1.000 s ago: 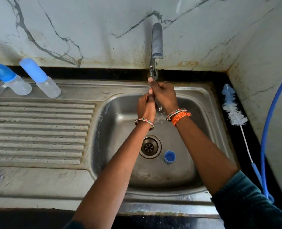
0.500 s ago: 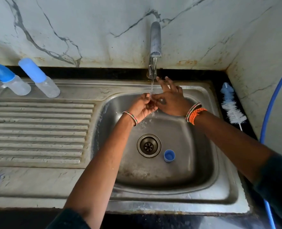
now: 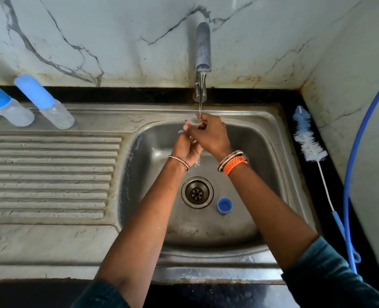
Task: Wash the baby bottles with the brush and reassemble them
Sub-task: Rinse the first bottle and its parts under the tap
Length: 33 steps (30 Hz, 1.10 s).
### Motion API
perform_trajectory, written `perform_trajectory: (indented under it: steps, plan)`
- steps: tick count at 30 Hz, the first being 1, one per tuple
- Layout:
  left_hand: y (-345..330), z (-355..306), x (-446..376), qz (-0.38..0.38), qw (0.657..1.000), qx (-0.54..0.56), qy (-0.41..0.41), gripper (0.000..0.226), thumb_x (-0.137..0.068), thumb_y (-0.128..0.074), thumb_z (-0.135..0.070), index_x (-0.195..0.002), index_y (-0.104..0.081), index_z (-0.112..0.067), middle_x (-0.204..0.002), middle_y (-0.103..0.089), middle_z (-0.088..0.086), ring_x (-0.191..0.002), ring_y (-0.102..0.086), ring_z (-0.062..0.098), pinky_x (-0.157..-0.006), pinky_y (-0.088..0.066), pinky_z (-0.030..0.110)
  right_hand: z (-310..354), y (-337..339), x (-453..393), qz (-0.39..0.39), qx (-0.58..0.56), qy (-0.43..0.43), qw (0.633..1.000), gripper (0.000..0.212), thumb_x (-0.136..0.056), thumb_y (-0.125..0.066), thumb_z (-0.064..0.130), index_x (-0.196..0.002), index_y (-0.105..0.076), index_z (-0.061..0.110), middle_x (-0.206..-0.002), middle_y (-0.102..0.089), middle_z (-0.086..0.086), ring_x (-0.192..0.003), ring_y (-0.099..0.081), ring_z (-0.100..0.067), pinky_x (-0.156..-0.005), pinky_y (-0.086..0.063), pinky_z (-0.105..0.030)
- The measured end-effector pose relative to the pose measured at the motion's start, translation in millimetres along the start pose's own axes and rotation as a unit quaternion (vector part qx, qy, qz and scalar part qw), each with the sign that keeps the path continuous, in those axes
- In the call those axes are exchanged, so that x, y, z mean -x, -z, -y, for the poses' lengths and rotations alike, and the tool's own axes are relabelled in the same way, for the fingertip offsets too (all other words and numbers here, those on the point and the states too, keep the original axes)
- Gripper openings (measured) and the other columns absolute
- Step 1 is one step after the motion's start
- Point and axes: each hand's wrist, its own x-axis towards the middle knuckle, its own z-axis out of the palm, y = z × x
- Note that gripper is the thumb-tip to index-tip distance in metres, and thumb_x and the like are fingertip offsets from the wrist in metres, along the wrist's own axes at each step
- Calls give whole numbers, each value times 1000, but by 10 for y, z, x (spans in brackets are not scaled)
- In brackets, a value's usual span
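Rinsing under the tap's thin stream, a small clear teat sits pinched in the right hand's fingertips; the left hand curls beneath, touching it, above the sink.

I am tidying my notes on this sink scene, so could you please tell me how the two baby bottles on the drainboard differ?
The left bottle sits at the frame's edge, partly cut off; the right bottle shows whole. The left bottle's cap is a deeper blue, the right bottle's paler. Both have clear bodies and blue caps, stand side by side at the back of the drainboard, capped and untouched.
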Motion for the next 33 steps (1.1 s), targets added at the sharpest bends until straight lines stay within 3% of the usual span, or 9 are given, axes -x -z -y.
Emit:
perform_trajectory:
  steps: [7,10,13,15,16,19,23,29,33]
  plan:
    - [170,-102,-44,-105,987,-117,40,14,-98,-44,-17,-89,-54,-14,-78,-56,1,-60,-51,10,-56,-46,24,-176,37,-75,-114,47,96,988,33,-80,-69,5,-112,-62,6,-98,-70,-5,-81,-63,-12,-75,-50,-18]
    - [312,-108,-52,-164,951,-258,41,18,-98,-38,-14,-91,-53,-21,-81,-54,-5,-65,-45,9,-62,-41,26,-429,-121,-39,-19,87,22,996,30,-82,-69,6,-112,-62,2,-102,-69,-9,-87,-63,-15,-84,-52,-24]
    - [417,-124,-58,-168,932,-320,35,15,-98,-39,-16,-97,-52,-21,-84,-53,-7,-71,-45,7,-63,-41,25,-429,-273,-19,-74,25,15,997,22,-82,-68,5,-104,-63,4,-92,-68,-2,-80,-61,-11,-72,-47,-9]
    - [458,-149,-51,-159,934,-316,47,16,-98,-38,-16,-96,-52,-21,-84,-55,-6,-73,-47,9,-65,-41,26,-416,-343,-63,-46,-44,-67,996,17,-81,-68,3,-97,-65,7,-91,-69,-7,-81,-64,-17,-78,-52,-23]
    - [459,-158,-35,-153,937,-309,52,18,-98,-39,-16,-90,-53,-21,-82,-54,-5,-71,-47,9,-65,-41,26,-399,-347,-79,-7,-162,-144,976,12,-83,-66,0,-92,-63,7,-86,-68,-9,-79,-65,-20,-77,-56,-29]
    - [428,-196,-20,-135,946,-290,51,22,-96,-42,-14,-80,-56,-20,-74,-55,-2,-68,-51,11,-65,-45,26,-279,-247,-54,78,-507,-321,796,17,-93,-49,0,-80,-61,1,-68,-64,-10,-56,-65,-18,-56,-58,-25]
    - [418,-212,-25,-141,950,-273,55,21,-95,-43,-12,-81,-58,-19,-77,-60,0,-70,-56,14,-71,-47,28,-262,-126,-67,146,-539,-390,732,58,-100,-32,19,-56,-62,-5,-64,-59,-14,-37,-52,-13,-35,-43,-16]
    - [455,-177,-13,-165,940,-290,76,27,-98,-35,-11,-82,-56,-19,-62,-57,-5,-55,-53,8,-58,-46,24,-413,-232,69,214,-244,-290,900,4,-91,-55,2,-94,-57,4,-87,-64,-16,-65,-65,-20,-60,-59,-30]
    - [526,-175,1,-185,921,-332,92,29,-98,-31,-13,-81,-53,-19,-75,-54,-4,-64,-48,10,-62,-42,25,-612,-325,72,71,-3,-98,993,29,-80,-68,2,-107,-60,6,-105,-63,-7,-89,-62,-19,-85,-52,-34]
